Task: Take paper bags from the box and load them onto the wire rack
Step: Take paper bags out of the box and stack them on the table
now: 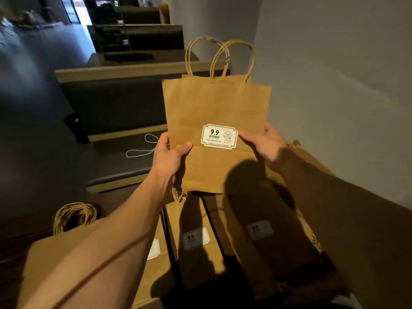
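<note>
I hold a small stack of flat brown paper bags [214,108] upright in front of me, twisted paper handles at the top and a white and green label on the front one. My left hand [169,152] grips the stack's left edge, thumb on the front. My right hand [265,141] grips its right edge, thumb near the label. Below them lie more flat bags [196,241] in rows, split by dark dividers [214,228]. Whether those dividers belong to the box or the wire rack I cannot tell.
A bundle of bags with looped handles [73,215] lies at the lower left. Dark benches with wooden edges [124,72] stretch away to the left, with a white cord [142,148] on the nearest seat. A pale wall [334,74] stands on the right.
</note>
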Demonstrator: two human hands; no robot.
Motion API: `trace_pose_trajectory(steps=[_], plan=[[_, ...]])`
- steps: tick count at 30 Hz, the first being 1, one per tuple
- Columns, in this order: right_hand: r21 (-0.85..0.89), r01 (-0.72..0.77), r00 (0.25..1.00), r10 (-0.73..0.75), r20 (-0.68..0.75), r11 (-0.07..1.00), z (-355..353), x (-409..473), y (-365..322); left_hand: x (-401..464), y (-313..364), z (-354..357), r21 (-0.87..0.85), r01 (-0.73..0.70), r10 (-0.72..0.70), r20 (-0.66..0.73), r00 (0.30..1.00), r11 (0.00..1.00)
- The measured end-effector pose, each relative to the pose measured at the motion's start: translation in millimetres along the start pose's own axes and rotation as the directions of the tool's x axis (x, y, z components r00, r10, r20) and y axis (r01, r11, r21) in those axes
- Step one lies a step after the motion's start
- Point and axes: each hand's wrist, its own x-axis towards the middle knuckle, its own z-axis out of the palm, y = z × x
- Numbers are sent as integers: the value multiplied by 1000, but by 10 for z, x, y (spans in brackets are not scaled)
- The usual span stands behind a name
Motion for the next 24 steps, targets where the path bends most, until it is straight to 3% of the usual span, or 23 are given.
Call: trace_pose_trajectory(steps=[5,9,12,16,19,24], plan=[[-31,-55,996,57,66,998,810,-153,261,-219,-215,-806,-77,30,-41,-151,988,997],[-136,-12,988,33,150,991,1267,-353,596,-429,-512,-1496,2,57,-54,-324,945,998],[-139,-116,969,142,201,984,1574,-438,785,-618,-614,-1979,-1,98,-91,-383,919,995],[-239,-291,879,357,316,926,1882,-574,960,-738,-708,-2409,-108,126,-158,-373,914,986],[-199,-379,807,428,407,904,2105,-606,1289,-794,-779,-2584,-163,169,-215,-329,920,972],[-205,-310,834,369,411,929,2454,-1017,1146,-971,-945,-2879,-171,299,-327,-169,930,939]])
